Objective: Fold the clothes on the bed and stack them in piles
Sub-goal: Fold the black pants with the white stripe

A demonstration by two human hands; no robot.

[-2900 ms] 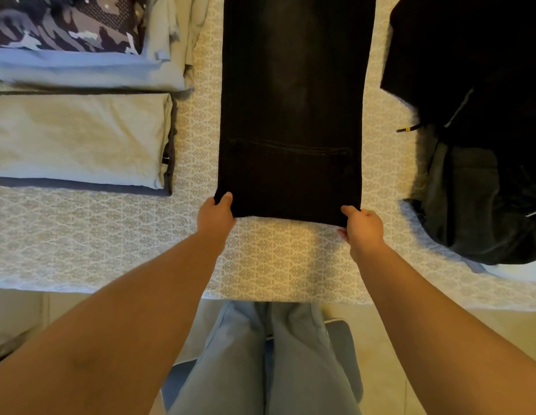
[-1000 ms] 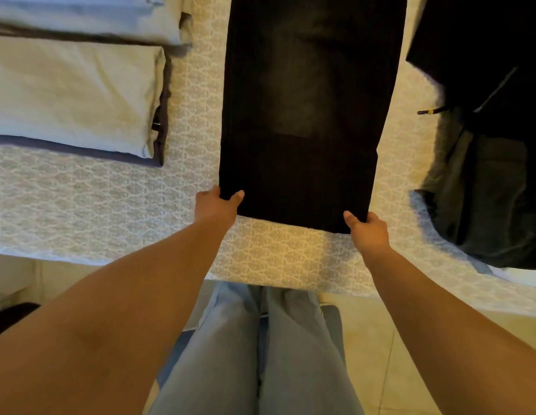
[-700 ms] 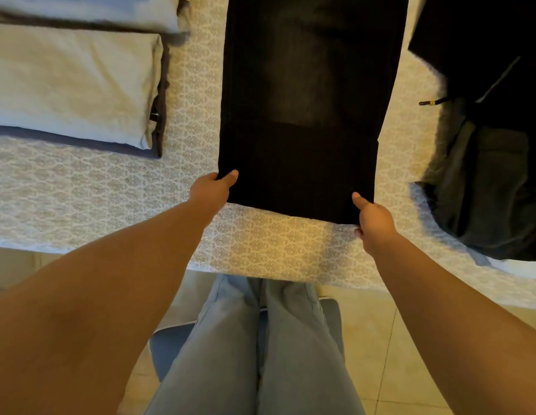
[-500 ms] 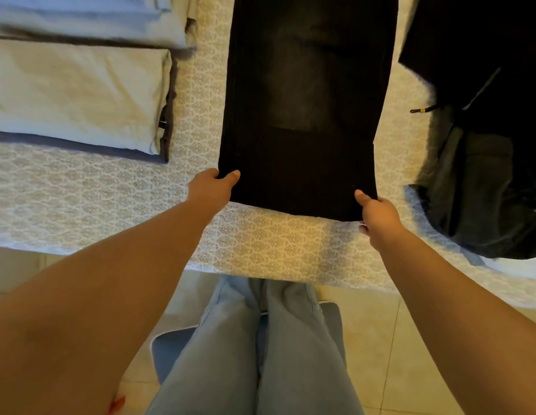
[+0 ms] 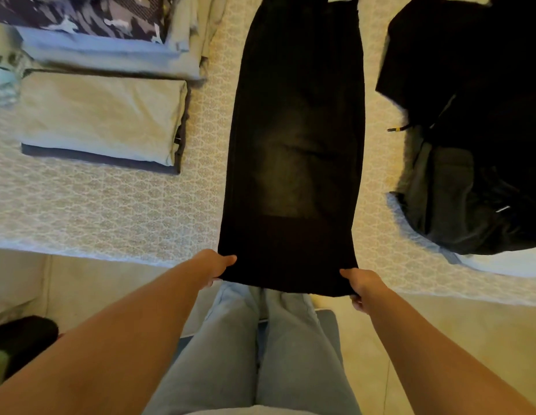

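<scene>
A long black pair of trousers (image 5: 293, 163) lies lengthwise down the middle of the bed (image 5: 111, 205), its near end lifted past the bed's front edge. My left hand (image 5: 212, 265) pinches the near left corner with the thumb on top. My right hand (image 5: 361, 287) grips the near right corner. On the left a folded beige garment (image 5: 102, 115) rests on a dark one. Behind it lies a stack with a camouflage piece (image 5: 90, 16) on top.
A heap of unfolded black and dark grey clothes (image 5: 470, 130) fills the right side of the bed. The patterned bedspread shows between the piles. My legs in light blue jeans (image 5: 254, 354) stand against the bed's front edge. A dark object (image 5: 21, 336) lies on the floor at lower left.
Both hands have pulled the trousers' near end toward me, from lying on the bed to hanging over its front edge. The view has tilted, showing more of the far stacks.
</scene>
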